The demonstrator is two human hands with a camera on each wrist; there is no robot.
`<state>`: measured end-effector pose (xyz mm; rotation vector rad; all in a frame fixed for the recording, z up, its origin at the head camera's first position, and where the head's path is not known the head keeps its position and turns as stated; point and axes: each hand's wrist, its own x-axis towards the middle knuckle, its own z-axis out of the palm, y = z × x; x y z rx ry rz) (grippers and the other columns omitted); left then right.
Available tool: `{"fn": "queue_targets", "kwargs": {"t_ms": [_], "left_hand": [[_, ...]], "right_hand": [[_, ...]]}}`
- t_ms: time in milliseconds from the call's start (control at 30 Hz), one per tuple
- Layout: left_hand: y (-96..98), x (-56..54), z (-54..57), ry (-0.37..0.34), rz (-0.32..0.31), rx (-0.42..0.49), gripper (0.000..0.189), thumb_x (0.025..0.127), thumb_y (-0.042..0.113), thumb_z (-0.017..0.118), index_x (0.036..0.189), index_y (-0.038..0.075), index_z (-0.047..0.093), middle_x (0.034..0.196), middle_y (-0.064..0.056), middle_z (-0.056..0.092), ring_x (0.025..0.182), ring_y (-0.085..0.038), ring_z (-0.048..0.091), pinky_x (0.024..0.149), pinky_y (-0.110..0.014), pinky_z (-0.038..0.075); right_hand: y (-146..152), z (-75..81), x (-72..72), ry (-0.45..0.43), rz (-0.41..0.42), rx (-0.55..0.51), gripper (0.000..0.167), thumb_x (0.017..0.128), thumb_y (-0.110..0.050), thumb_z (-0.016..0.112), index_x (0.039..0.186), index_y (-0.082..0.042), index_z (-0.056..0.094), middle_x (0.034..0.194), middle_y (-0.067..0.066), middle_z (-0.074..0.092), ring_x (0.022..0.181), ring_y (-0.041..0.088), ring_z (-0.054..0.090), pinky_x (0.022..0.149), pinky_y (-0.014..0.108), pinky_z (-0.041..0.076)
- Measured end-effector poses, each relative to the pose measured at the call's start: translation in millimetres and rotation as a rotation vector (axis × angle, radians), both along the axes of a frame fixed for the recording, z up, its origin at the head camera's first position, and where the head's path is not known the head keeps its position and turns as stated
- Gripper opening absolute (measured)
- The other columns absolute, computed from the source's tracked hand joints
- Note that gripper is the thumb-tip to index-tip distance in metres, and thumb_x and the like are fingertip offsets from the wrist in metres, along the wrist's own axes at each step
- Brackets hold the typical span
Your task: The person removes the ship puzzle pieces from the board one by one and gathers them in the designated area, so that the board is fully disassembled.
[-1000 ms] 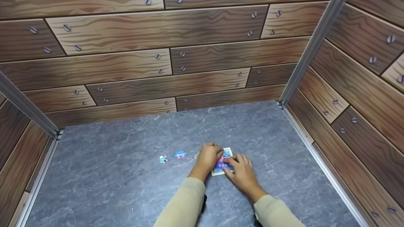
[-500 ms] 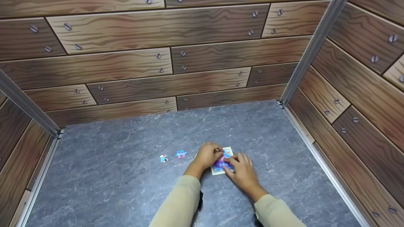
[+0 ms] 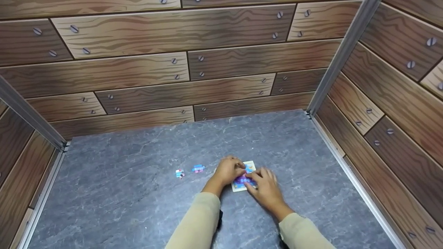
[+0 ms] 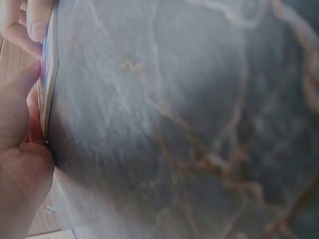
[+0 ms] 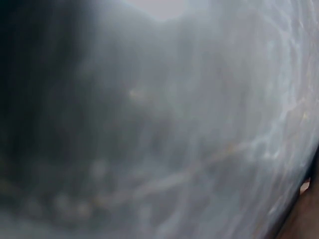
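Observation:
A small jigsaw puzzle [image 3: 239,187] in a pale frame lies on the grey marbled tabletop, printed in blue, purple and pink. My left hand [image 3: 227,171] holds its left side, thumb and bent fingers close together over the picture. In the left wrist view the left thumb [image 4: 29,79] meets the puzzle's face beside the pale edge [image 4: 50,94]. On the right, my right hand [image 3: 268,188] has bent fingers and thumb touching the picture; whether they pinch a piece is hidden. The right wrist view shows mostly blurred tabletop.
Two loose jigsaw pieces lie left of the hands: a blue and pink one [image 3: 198,168] and a white, blue and red one [image 3: 180,173]. Wood-plank-patterned walls [image 3: 148,31] enclose the back and sides, with metal rails [image 3: 356,190] along the side edges.
The left forearm has shifted slightly left, and its hand a little with it. More of the picture's upper part shows between the hands. The right hand stays nearly in place.

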<state>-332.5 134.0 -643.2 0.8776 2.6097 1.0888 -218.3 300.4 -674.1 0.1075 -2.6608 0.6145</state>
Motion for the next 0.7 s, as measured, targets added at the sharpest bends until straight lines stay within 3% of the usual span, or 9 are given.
{"fn": "queue_targets", "kwargs": {"t_ms": [200,333,533,700], "left_hand": [[1.2,0.6,-0.8,-0.03,0.012,0.032,0.008,0.097,0.021,0.082,0.1,0.013,0.082,0.122,-0.007,0.073,0.119,-0.029,0.069,0.111,-0.045,0.054],[0.6,-0.5,-3.4,-0.014,0.024,0.068,0.007,0.098,0.018,0.081,0.101,0.012,0.081,0.121,-0.006,0.076,0.118,-0.028,0.071,0.11,-0.043,0.055],[-0.7,-0.3,-4.2,-0.033,0.075,0.106,0.008,0.099,0.018,0.079,0.101,0.011,0.078,0.115,-0.006,0.079,0.109,-0.024,0.073,0.102,-0.042,0.057],[-1.0,2.1,-6.3,-0.044,0.086,0.086,0.017,0.1,0.02,0.079,0.115,0.012,0.075,0.116,-0.006,0.077,0.105,-0.021,0.071,0.098,-0.041,0.058]], "right_hand": [[0.5,-0.1,0.4,-0.016,-0.006,-0.004,0.027,0.094,-0.034,0.086,0.118,-0.023,0.081,0.111,0.002,0.063,0.111,0.027,0.059,0.105,0.055,0.047],[0.8,-0.2,0.6,-0.013,-0.008,-0.013,0.028,0.093,-0.033,0.086,0.118,-0.022,0.081,0.111,0.002,0.063,0.11,0.027,0.059,0.104,0.055,0.047],[0.7,-0.2,0.1,-0.004,-0.015,-0.012,0.027,0.093,-0.033,0.087,0.117,-0.022,0.081,0.111,0.003,0.063,0.11,0.028,0.059,0.103,0.054,0.047],[-0.4,-1.5,1.6,-0.031,-0.023,-0.009,0.027,0.093,-0.034,0.086,0.118,-0.023,0.081,0.111,0.002,0.063,0.11,0.027,0.059,0.103,0.053,0.047]]}}
